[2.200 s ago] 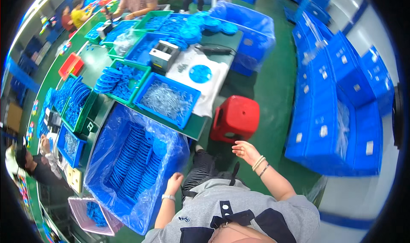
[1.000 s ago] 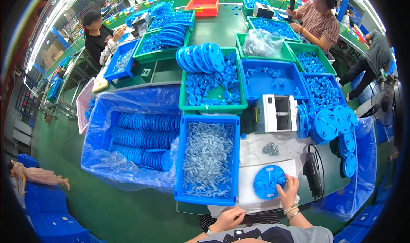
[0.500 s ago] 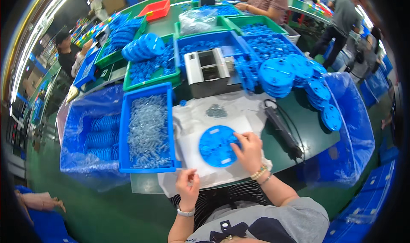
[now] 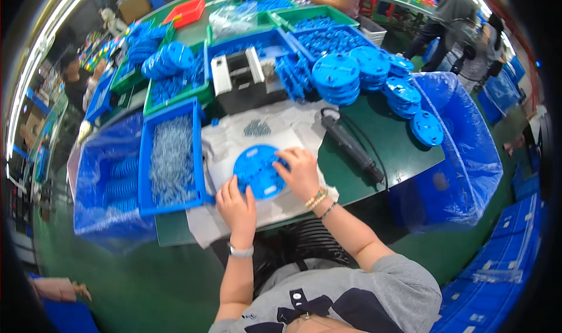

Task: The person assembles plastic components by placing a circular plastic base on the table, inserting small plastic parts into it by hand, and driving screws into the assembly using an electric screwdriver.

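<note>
A round blue plastic disc (image 4: 257, 172) with raised fittings and two small pale patches lies flat on white paper (image 4: 222, 135) in front of me. My right hand (image 4: 301, 173) has its thumb and fingers closed at the disc's right edge. At the lower left edge, my left hand (image 4: 236, 209) touches or nearly touches the disc, its thumb and fingers apart. A small heap of grey screws (image 4: 256, 128) rests on the paper just beyond the disc. To the right lies a black corded power screwdriver (image 4: 351, 145).
A blue tray (image 4: 200, 175) of clear small parts stands left, beside a lined bin (image 4: 93, 183) of stacked discs. More disc stacks (image 4: 336, 75) and a lined bin (image 4: 468, 151) are at right. A black-and-white box (image 4: 243, 78) and part trays (image 4: 333, 40) stand behind; people work nearby.
My left hand has moved up and forward from the table's front edge to the disc. My right hand stays at the disc's right edge. The whole view has shifted.
</note>
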`<act>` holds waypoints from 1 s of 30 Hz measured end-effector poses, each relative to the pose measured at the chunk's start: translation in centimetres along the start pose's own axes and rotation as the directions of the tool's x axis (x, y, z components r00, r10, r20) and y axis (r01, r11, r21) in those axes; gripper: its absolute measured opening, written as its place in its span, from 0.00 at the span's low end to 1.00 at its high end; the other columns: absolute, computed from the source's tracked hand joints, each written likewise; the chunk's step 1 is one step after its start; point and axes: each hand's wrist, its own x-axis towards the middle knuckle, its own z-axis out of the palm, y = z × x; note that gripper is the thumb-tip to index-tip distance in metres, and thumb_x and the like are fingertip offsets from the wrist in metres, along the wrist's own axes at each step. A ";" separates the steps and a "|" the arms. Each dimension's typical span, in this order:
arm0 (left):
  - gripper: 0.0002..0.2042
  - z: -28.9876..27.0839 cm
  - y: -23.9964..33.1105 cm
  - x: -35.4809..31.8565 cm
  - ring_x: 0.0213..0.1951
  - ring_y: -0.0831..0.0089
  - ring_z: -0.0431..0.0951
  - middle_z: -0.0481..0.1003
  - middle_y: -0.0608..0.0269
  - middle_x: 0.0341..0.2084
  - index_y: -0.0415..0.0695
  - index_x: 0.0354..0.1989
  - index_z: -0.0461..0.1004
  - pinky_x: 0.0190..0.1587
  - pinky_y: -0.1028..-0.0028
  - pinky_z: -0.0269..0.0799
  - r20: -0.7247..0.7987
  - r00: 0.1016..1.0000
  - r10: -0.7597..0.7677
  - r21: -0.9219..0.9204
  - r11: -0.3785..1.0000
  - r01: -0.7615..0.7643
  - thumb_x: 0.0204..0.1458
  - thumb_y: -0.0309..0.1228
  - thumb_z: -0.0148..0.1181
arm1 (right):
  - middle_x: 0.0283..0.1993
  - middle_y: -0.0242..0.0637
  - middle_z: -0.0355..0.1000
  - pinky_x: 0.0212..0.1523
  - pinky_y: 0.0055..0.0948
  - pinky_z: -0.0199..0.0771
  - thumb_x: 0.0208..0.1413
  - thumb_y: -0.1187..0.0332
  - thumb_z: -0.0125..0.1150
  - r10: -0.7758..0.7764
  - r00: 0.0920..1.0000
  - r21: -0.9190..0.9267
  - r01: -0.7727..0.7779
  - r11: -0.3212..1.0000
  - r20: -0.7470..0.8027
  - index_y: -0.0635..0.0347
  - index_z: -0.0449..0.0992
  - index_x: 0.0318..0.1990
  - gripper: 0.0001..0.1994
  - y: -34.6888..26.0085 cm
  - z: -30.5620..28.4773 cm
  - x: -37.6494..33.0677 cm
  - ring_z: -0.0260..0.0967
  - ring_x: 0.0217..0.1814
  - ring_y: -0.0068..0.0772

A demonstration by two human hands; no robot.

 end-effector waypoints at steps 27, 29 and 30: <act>0.12 -0.6 -0.6 2.2 0.39 0.63 0.68 0.73 0.63 0.35 0.49 0.47 0.80 0.47 0.65 0.62 -0.050 0.998 -0.038 -0.058 0.998 0.035 0.56 0.31 0.59 | 0.57 0.43 0.69 0.57 0.44 0.63 0.53 0.59 0.65 -0.096 0.981 -0.045 0.105 0.993 0.168 0.51 0.77 0.52 0.19 0.8 -2.1 2.0 0.64 0.59 0.49; 0.12 -0.5 -0.6 2.3 0.39 0.64 0.70 0.74 0.64 0.36 0.49 0.46 0.80 0.45 0.65 0.64 -0.037 0.999 -0.018 -0.036 0.999 0.016 0.54 0.30 0.60 | 0.66 0.47 0.61 0.65 0.49 0.56 0.53 0.55 0.64 -0.140 0.932 -0.112 0.187 0.976 0.335 0.49 0.72 0.58 0.25 1.7 -2.1 1.5 0.55 0.68 0.55; 0.12 -0.4 -0.9 2.5 0.39 0.64 0.70 0.74 0.64 0.36 0.49 0.46 0.80 0.45 0.65 0.64 -0.033 0.999 -0.019 -0.037 0.999 0.018 0.54 0.30 0.60 | 0.68 0.48 0.58 0.67 0.49 0.53 0.54 0.54 0.64 -0.122 0.920 -0.113 0.176 0.978 0.373 0.48 0.70 0.61 0.27 1.5 -2.3 1.3 0.52 0.70 0.57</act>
